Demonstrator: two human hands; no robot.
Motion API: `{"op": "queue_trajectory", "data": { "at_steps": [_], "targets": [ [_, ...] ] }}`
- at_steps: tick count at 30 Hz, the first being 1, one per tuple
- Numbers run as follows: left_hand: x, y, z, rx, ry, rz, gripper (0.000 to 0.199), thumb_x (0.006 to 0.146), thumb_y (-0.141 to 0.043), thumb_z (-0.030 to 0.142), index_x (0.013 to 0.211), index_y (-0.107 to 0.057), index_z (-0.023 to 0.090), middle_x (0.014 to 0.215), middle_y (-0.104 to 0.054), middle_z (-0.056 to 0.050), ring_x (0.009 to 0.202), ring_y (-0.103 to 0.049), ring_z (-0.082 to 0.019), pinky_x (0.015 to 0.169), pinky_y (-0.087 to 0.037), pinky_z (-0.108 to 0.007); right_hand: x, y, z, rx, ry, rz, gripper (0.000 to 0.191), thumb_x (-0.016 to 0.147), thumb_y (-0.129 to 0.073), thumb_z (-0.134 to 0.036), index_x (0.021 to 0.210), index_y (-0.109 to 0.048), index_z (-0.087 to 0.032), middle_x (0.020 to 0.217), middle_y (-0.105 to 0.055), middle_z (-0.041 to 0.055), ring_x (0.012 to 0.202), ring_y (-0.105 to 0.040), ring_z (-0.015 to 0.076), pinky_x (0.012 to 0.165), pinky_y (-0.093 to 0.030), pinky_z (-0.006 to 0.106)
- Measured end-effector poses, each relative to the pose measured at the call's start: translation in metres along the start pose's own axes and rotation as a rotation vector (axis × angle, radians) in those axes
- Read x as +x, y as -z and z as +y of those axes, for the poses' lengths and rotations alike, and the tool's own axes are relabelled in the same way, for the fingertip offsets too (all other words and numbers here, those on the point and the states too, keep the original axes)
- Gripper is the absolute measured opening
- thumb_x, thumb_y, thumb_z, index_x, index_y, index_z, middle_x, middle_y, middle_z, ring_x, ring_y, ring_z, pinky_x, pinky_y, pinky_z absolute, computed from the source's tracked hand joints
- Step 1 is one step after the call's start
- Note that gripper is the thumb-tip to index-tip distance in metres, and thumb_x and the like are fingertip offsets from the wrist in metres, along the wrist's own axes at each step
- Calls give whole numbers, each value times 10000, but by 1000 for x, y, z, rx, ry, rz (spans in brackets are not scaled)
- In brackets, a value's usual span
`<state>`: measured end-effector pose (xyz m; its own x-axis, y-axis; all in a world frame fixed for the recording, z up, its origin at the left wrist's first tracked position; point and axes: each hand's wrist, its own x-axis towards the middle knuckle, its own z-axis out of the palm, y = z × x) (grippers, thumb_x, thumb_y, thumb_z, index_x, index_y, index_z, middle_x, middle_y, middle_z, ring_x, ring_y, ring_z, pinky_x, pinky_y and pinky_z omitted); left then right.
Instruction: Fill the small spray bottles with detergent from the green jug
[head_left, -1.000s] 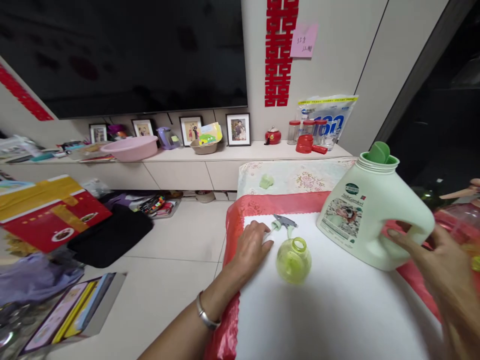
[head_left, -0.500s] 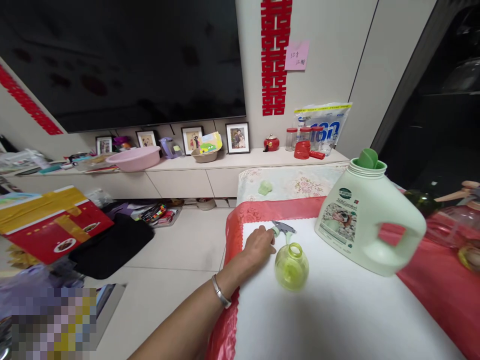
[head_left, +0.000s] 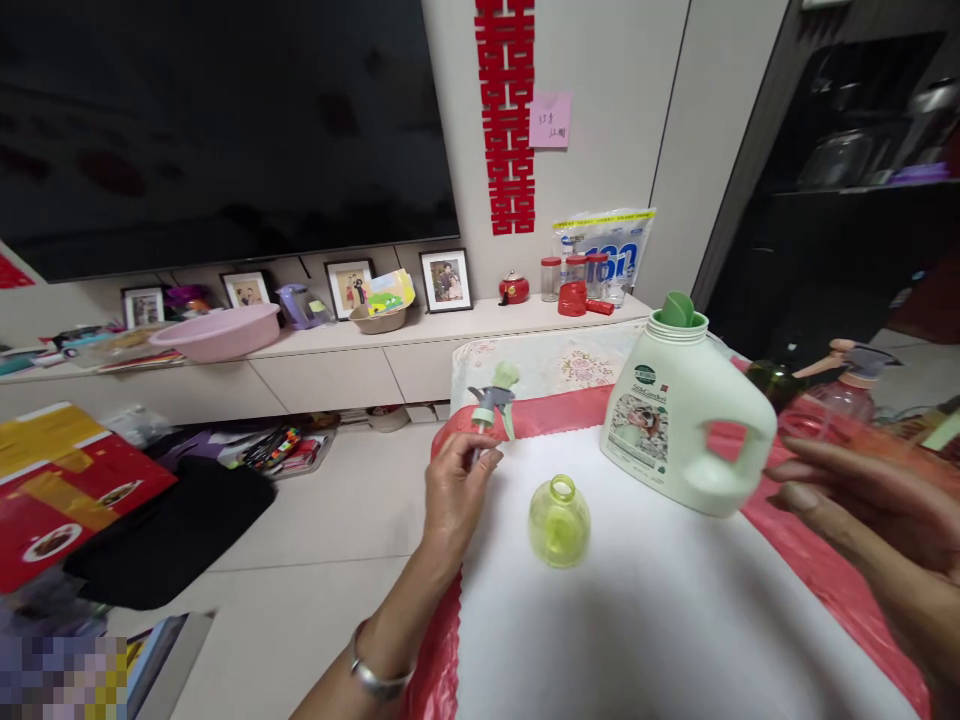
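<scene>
My left hand (head_left: 459, 478) is closed, its thumb and fingers pinching the trigger sprayer head (head_left: 491, 403) by the tube below its collar. The sprayer head is grey and pale green, held upright above the table's left edge. To its right stands an uncapped, see-through yellow-green round bottle (head_left: 560, 530) on the white mat. At the right, my right hand (head_left: 862, 495) hangs in the air with fingers stretched out and nothing in it, near the handle of a pale green detergent jug (head_left: 679, 420). A darker green cap or scoop (head_left: 678, 309) sits in the jug's mouth.
Beneath the white mat (head_left: 645, 600) lies a red plastic cover (head_left: 559, 412). A pink spray bottle (head_left: 844, 385) and a dark green bottle (head_left: 776, 377) stand at right. Behind, a long cabinet (head_left: 330, 360) bears photo frames, a pink basin (head_left: 221, 335) and jars. Boxes crowd the left floor.
My left hand has lifted the sprayer head off the mat and turned it upright, moving left. My right hand has come into view at the right. The camera view has turned right.
</scene>
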<state>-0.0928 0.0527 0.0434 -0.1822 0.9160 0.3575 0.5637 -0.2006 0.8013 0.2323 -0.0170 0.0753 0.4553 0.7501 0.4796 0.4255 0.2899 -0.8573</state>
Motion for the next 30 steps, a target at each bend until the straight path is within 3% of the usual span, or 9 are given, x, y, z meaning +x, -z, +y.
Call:
{"op": "queue_trajectory", "data": {
  "at_steps": [3, 8, 11, 13, 17, 20, 23, 25, 30],
  "targets": [
    [-22, 20, 43, -367, -24, 28, 58, 826, -709, 275, 852, -679, 233, 759, -618, 17, 704, -580, -148, 662, -482, -272, -6, -6, -5, 50, 24, -251, 478, 758, -792, -479, 1146, -704, -213, 1033, -646, 77, 837, -668, 171, 713, -577, 131],
    [-69, 10, 98, -728, -6, -395, 131, 722, -798, 116, 724, -718, 220, 722, -636, 15, 682, -569, -119, 618, -468, -227, -19, -27, -13, 332, -122, -795, 477, 884, -703, -515, 1172, -663, -137, 863, -615, 88, 720, -609, 143, 647, -560, 200],
    [-85, -9, 106, -892, 158, -609, 139, 694, -783, 77, 687, -707, 193, 692, -633, 16, 600, -564, -100, 561, -468, -220, -30, -40, -14, 565, -300, -917, 535, 844, -750, -523, 1209, -639, -148, 947, -613, 102, 763, -597, 151, 674, -552, 229],
    [-90, -18, 105, -907, 221, -681, 124, 683, -778, 80, 673, -704, 180, 689, -633, 13, 574, -569, -94, 555, -469, -223, -35, -44, -14, 700, -380, -870, 506, 818, -782, -485, 1196, -645, -177, 1047, -605, 107, 780, -600, 153, 674, -552, 244],
    [-91, -21, 99, -795, 191, -698, 86, 725, -734, 101, 723, -724, 187, 710, -638, 6, 624, -582, -100, 589, -466, -222, -32, -39, -18, 749, -392, -659, 415, 704, -865, -357, 1030, -701, -158, 911, -622, 79, 622, -553, 109, 507, -490, 180],
    [-89, -18, 92, -737, 227, -643, 67, 743, -718, 129, 759, -727, 193, 736, -654, 4, 634, -610, -103, 599, -479, -225, -19, -28, -23, 774, -345, -307, 390, 635, -858, -252, 969, -674, -171, 986, -614, 66, 682, -568, 129, 472, -470, 176],
    [-86, -18, 86, -781, 370, -552, 64, 743, -745, 192, 798, -712, 189, 623, -655, 21, 615, -657, -122, 615, -509, -235, -8, -16, -28, 879, -317, 115, 358, 491, -802, -123, 727, -533, -109, 894, -561, 38, 738, -561, 134, 488, -466, 178],
    [-83, -19, 83, -828, 439, -472, 131, 741, -771, 243, 836, -705, 182, 570, -674, 19, 608, -680, -138, 639, -537, -254, -7, -9, -29, 901, -312, 278, 293, 486, -710, -82, 670, -482, -103, 848, -528, 26, 787, -563, 131, 538, -485, 180],
    [-77, -19, 81, -921, 462, -348, 256, 760, -783, 298, 962, -709, 161, 636, -750, -16, 675, -741, -181, 722, -595, -320, -27, 1, -25, 766, -216, 228, 250, 769, -609, -128, 989, -678, -226, 1187, -540, 27, 1070, -575, 178, 701, -554, 245]
  ]
}}
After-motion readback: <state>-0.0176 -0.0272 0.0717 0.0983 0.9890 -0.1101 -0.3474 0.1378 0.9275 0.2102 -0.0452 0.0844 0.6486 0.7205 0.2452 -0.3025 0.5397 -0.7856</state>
